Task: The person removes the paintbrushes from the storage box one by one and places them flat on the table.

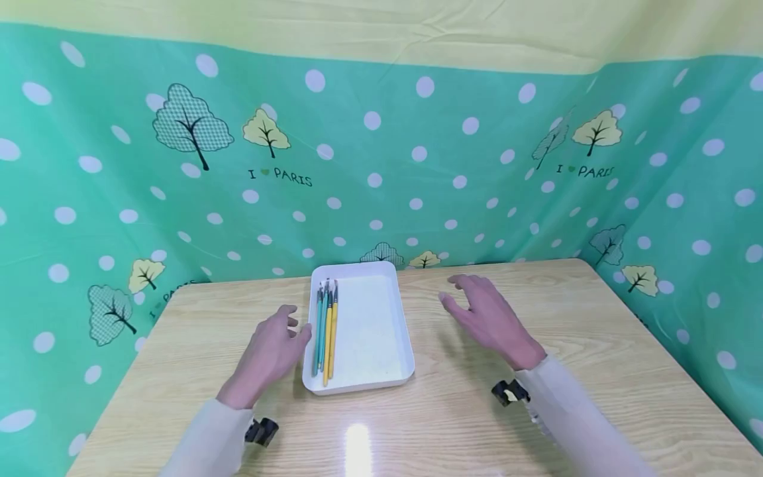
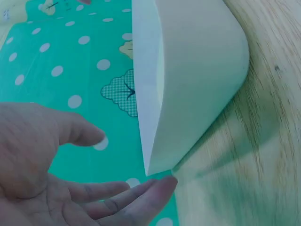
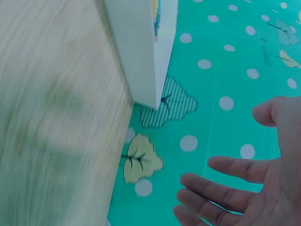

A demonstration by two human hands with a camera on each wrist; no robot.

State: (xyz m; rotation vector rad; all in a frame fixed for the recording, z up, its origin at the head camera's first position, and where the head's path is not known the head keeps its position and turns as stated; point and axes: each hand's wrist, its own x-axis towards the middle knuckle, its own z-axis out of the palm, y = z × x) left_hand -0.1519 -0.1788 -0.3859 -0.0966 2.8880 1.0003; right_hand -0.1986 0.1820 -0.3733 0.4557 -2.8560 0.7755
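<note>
A white rectangular tray (image 1: 372,331) sits on the wooden table, with several slim paintbrushes (image 1: 327,331) lying along its left side, some teal and some yellow, bristles toward the far end. My left hand (image 1: 273,349) hovers just left of the tray, fingers loosely bent and holding nothing; in the left wrist view its fingertips (image 2: 164,186) come close to the tray's corner. To the right of the tray, apart from it, my right hand (image 1: 490,317) is held over the table with thumb and fingers spread and nothing in them.
The light wooden table (image 1: 453,424) runs back to a green dotted curtain (image 1: 381,172) printed with trees, which also hangs along the left and right sides. Dark clip-like devices are strapped at both wrists over white sleeves (image 1: 572,411).
</note>
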